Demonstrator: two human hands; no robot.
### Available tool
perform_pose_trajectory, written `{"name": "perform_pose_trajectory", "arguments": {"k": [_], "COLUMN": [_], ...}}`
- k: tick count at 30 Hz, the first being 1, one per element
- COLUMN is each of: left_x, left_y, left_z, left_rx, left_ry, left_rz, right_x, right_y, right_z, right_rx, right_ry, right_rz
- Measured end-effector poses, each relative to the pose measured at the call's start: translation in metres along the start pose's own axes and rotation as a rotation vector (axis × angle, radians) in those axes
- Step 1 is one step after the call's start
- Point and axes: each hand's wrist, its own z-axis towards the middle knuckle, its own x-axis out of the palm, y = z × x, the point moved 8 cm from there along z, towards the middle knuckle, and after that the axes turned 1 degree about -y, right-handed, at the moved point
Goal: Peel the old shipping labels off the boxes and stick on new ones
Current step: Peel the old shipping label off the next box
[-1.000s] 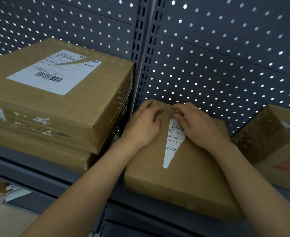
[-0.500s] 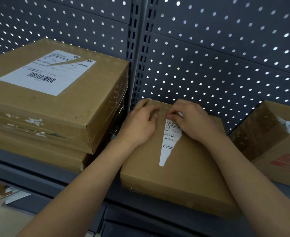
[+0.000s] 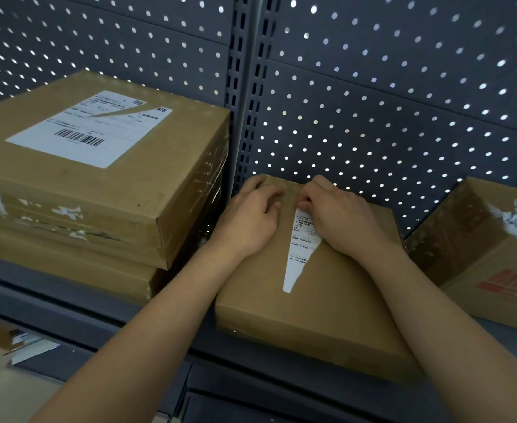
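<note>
dark metal shelf (image 3: 68, 300) carries a box stack (image 3: 98, 209), middle box (image 3: 327, 315), right box (image 3: 495, 254).

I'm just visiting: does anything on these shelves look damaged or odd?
Yes. The middle box keeps only a torn label strip. The stack's label has a rip, and the right box shows ragged paper scraps.

Cardboard boxes on a grey shelf, one carrying a torn label remnant.

The middle flat box (image 3: 312, 306) lies flat on the shelf; a white tapering label strip (image 3: 300, 251) with small print clings to its top, point toward the near edge. Left of that box, a stack of flat boxes (image 3: 77, 215) bears a large white barcode label (image 3: 89, 129), torn near its far edge. Right of it, a tilted box (image 3: 489, 254) shows white paper scraps.
</note>
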Motion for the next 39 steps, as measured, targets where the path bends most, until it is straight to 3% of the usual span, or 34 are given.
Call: {"name": "perform_pose_trajectory", "arguments": {"k": [13, 18, 21, 29, 39], "left_x": [0.001, 0.001, 0.001, 0.001, 0.000], "left_y": [0.000, 0.001, 0.001, 0.001, 0.001], "left_z": [0.000, 0.001, 0.001, 0.001, 0.000], "left_rx": [0.004, 0.006, 0.009, 0.001, 0.002], "left_ry": [-0.002, 0.002, 0.006, -0.008, -0.013], "left_rz": [0.016, 0.002, -0.001, 0.013, -0.003], "right_x": [-0.007, -0.006, -0.002, -0.005, -0.006], "right_y": [-0.003, -0.012, -0.014, -0.016, -0.011], "right_z": [-0.010, -0.019, -0.017, -0.014, -0.020], "right_rx": [0.032, 0.114, 0.084, 0.094, 0.103], "right_ry": [-0.068, -0.015, -0.008, -0.085, -0.023], "right_rz": [0.081, 0.418, 0.338, 0.420, 0.335]}}
